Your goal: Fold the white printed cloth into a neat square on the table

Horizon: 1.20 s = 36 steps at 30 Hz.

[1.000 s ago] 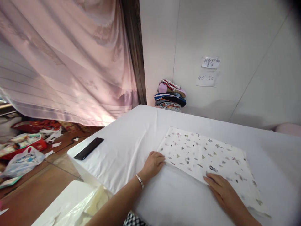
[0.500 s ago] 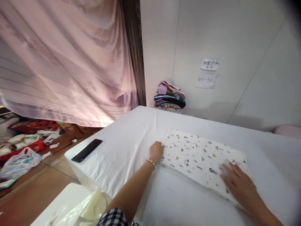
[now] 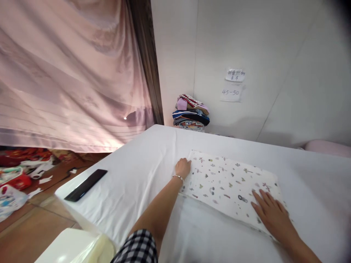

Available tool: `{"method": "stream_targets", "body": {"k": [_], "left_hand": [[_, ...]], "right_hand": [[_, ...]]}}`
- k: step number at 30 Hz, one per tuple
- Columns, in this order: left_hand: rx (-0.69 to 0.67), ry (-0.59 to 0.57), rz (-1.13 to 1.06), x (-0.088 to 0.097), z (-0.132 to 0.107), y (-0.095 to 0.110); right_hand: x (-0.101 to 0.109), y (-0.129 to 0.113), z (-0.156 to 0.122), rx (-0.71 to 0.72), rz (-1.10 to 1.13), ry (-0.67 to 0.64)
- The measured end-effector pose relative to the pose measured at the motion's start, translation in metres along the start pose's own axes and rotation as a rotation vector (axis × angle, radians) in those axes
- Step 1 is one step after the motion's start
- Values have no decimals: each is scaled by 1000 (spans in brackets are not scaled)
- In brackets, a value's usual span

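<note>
A folded white cloth (image 3: pixel 225 179) with a small print of trees, leaves and rainbows lies flat on the white-covered table (image 3: pixel 137 168). At its left edge is my left hand (image 3: pixel 182 167), a bracelet on the wrist, its fingers curled closed on the cloth's border. My right hand (image 3: pixel 271 213) rests palm down on the cloth's right end, fingers stretched out and somewhat spread.
A long black object (image 3: pixel 86 185) lies near the table's left edge. Folded fabrics (image 3: pixel 191 112) are stacked by the wall beyond the table. Below left stands a white surface (image 3: pixel 65 244) with pale plastic. A pink curtain (image 3: pixel 74 73) hangs behind.
The view has turned slightly right. My right hand, blurred before, now rests clearly on the cloth's right end. My left hand has slid up a little along the left edge.
</note>
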<state>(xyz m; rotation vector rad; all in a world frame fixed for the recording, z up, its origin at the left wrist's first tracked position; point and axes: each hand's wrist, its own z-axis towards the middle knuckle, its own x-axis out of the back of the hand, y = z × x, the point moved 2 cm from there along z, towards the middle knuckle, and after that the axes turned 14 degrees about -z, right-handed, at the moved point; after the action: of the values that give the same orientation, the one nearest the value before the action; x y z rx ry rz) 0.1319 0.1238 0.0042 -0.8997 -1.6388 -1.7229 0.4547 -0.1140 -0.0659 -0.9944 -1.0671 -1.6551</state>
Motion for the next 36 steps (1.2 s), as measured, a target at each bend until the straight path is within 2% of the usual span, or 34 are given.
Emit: {"method": "stream_targets", "body": {"k": [4, 9, 14, 16, 19, 21, 22, 24, 27, 29, 32, 36], "left_hand": [[17, 8, -13, -9, 3, -1], [31, 7, -8, -9, 8, -10], [44, 35, 6, -8, 15, -11], [-33, 77, 45, -7, 12, -6], [-297, 136, 118, -11, 1, 2], [-443, 72, 139, -18, -6, 5], [-474, 17, 142, -23, -8, 4], [-467, -75, 145, -30, -10, 2], [-440, -89, 148, -34, -10, -1], [-453, -64, 147, -33, -10, -1], [-467, -41, 139, -31, -11, 0], [-456, -41, 130, -31, -11, 0]], "right_hand": [[11, -6, 3, -33, 21, -54], [27, -12, 7, -60, 39, -141], [35, -14, 11, -72, 64, -201], [37, -15, 11, -75, 83, -211], [39, -18, 10, -94, 132, -223], [38, -18, 9, -112, 186, -223], [37, -16, 10, -119, 224, -225], [34, -8, 16, -160, 342, -223], [33, 21, 37, -352, 483, -166], [34, 47, 55, -502, 458, -117], [32, 76, 82, -600, 410, -126], [23, 86, 104, -675, 379, -177]]}}
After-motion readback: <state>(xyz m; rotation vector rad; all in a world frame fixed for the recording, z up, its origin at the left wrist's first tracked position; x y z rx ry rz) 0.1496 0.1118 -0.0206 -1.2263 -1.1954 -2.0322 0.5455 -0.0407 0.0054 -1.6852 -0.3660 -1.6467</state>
